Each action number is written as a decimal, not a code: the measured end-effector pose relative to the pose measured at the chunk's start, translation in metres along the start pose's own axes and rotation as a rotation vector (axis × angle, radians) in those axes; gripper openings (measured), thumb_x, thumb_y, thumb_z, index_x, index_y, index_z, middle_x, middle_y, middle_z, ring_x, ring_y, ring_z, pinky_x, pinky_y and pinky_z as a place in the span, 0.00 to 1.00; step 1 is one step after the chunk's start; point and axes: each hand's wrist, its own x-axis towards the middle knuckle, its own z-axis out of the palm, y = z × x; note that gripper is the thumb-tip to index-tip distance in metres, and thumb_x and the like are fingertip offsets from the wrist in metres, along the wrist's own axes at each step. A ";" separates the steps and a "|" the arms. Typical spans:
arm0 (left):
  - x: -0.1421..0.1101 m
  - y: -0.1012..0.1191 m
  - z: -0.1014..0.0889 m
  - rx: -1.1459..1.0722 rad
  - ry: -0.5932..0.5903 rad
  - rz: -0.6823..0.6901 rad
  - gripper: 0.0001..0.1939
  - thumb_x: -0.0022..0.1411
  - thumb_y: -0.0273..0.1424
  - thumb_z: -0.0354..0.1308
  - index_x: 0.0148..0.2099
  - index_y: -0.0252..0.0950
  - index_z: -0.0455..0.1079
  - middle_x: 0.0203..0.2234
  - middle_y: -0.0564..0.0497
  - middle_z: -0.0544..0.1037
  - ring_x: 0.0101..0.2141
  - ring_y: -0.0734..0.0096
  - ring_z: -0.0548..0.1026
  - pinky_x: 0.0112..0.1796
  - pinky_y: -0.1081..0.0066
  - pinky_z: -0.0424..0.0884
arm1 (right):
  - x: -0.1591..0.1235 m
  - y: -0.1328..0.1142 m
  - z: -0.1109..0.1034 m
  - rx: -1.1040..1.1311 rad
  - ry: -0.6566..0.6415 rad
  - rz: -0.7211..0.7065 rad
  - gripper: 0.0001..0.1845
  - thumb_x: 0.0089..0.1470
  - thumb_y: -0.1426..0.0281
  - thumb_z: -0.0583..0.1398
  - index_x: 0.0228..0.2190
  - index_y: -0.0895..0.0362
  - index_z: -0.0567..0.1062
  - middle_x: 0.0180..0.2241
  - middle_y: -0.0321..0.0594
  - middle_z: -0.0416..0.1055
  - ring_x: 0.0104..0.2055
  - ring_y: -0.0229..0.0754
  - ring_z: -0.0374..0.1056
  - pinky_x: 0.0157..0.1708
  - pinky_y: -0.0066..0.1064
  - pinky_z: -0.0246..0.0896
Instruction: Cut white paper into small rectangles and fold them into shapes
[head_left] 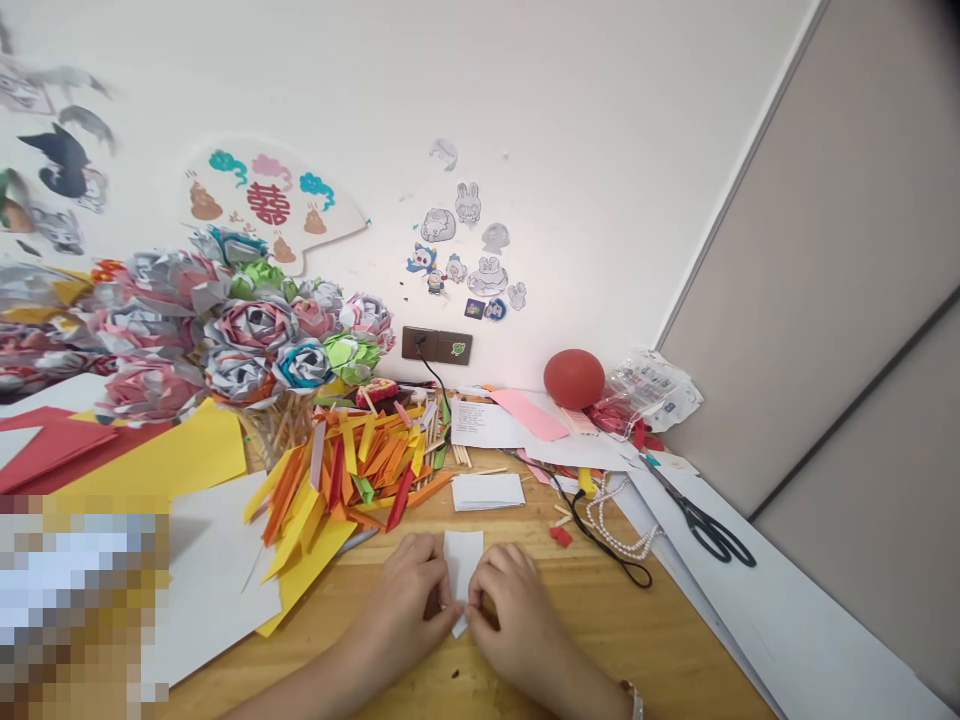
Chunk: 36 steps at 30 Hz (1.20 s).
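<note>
A small white strip of paper (463, 560) lies upright in my view on the wooden table, its near end narrowed to a point. My left hand (412, 595) pinches its left edge near that end, thumb and fingers curled together. On the opposite edge, my right hand (510, 605) closes on the paper in the same way, the thumbs almost meeting. Just beyond them rests a folded stack of white paper (488, 491). The fingertips partly cover the paper's lower sides.
Folded orange and yellow paper strips (375, 455) heap up at the left, below paper flowers (251, 335). Black scissors (705, 525) lie on white sheets at the right, near a bead string (619, 540) and a black cable (600, 545). A red balloon (574, 378) sits by the wall.
</note>
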 end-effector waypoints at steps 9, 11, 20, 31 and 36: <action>0.001 0.003 -0.002 0.055 0.020 -0.036 0.06 0.49 0.26 0.58 0.22 0.37 0.66 0.28 0.52 0.68 0.36 0.62 0.66 0.37 0.65 0.62 | -0.003 0.000 0.001 -0.005 0.015 0.004 0.08 0.45 0.78 0.59 0.26 0.56 0.65 0.32 0.36 0.64 0.38 0.43 0.57 0.37 0.35 0.49; 0.002 0.001 0.001 0.061 0.031 -0.032 0.06 0.49 0.26 0.58 0.22 0.37 0.66 0.28 0.52 0.68 0.36 0.62 0.66 0.37 0.66 0.62 | -0.005 -0.001 0.001 -0.022 0.021 -0.004 0.07 0.46 0.78 0.59 0.26 0.56 0.64 0.32 0.36 0.64 0.38 0.44 0.57 0.38 0.36 0.49; 0.003 -0.001 0.002 0.040 0.032 -0.034 0.08 0.49 0.28 0.60 0.20 0.36 0.66 0.27 0.52 0.68 0.36 0.62 0.66 0.36 0.66 0.61 | -0.005 -0.001 0.001 -0.047 0.002 -0.017 0.08 0.46 0.75 0.60 0.27 0.55 0.64 0.33 0.36 0.63 0.38 0.45 0.56 0.38 0.36 0.49; 0.003 0.000 -0.001 0.047 0.026 -0.030 0.08 0.48 0.26 0.60 0.20 0.37 0.66 0.28 0.52 0.70 0.36 0.63 0.67 0.36 0.67 0.61 | -0.005 0.001 -0.005 0.043 -0.029 0.034 0.16 0.38 0.70 0.67 0.31 0.54 0.66 0.35 0.35 0.64 0.40 0.44 0.58 0.40 0.34 0.51; 0.004 0.000 -0.002 0.066 0.015 -0.020 0.07 0.49 0.28 0.59 0.21 0.37 0.67 0.30 0.51 0.71 0.37 0.62 0.68 0.38 0.66 0.62 | 0.002 0.005 -0.005 0.084 0.015 0.074 0.13 0.38 0.72 0.66 0.28 0.54 0.69 0.33 0.34 0.66 0.39 0.43 0.60 0.40 0.34 0.51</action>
